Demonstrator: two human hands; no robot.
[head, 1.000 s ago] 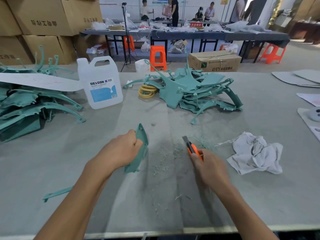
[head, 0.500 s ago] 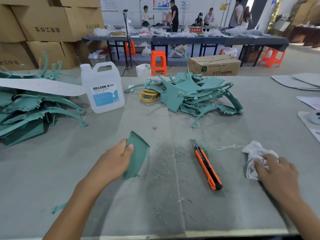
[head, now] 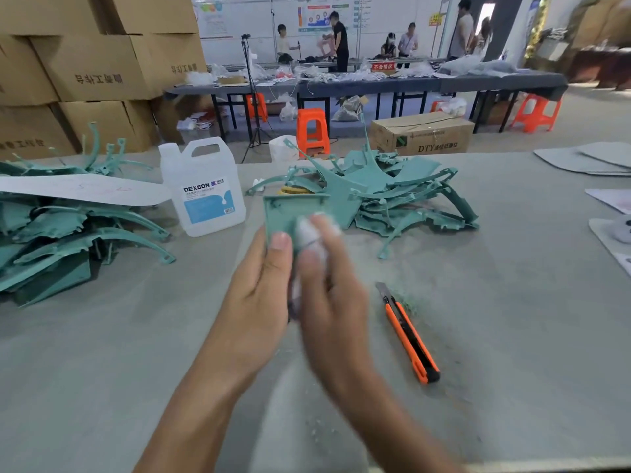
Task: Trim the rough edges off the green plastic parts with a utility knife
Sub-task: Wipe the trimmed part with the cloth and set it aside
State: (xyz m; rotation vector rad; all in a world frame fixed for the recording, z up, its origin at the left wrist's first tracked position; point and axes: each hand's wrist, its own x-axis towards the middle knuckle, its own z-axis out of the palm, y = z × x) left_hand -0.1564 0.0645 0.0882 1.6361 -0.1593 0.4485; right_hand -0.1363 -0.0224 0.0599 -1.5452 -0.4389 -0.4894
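Left heap: a stack of green plastic parts (head: 68,233) lies on the table (head: 512,336) to the left of the white jug (head: 205,189), with a pale flat sheet (head: 85,191) laid across its top
White jug: my landmark, upright toward the back of the table, label reading DEXCON
Left hand (head: 259,285): in front of the jug and just to its right, raised off the table; it grasps the green part (head: 290,209), thumb flat on the face toward me, fingers hidden behind it
Green part: the task's piece, a flat panel with a raised rim, held up facing me just right of the jug
White cloth (head: 307,233): bunched against the panel's face, right of the jug and touching my left thumb
Right hand (head: 331,302): right of the jug, close beside my left hand; it is blurred, but the fingers look closed over the cloth and pressing it onto the panel
Right heap: a tangle of green parts (head: 392,196) farther right of the jug, behind both hands
Utility knife (head: 408,332): farthest right of the jug and nearer to me, flat on the table, blade end pointing away, green shavings (head: 408,303) by its tip; neither hand touches it
Step in hand: I judge this is wiping the panel, not cutting
Next move: probably drop the cloth, take the knife by its orange handle well clear of the blade, and keep my left thumb off the edge to be trimmed
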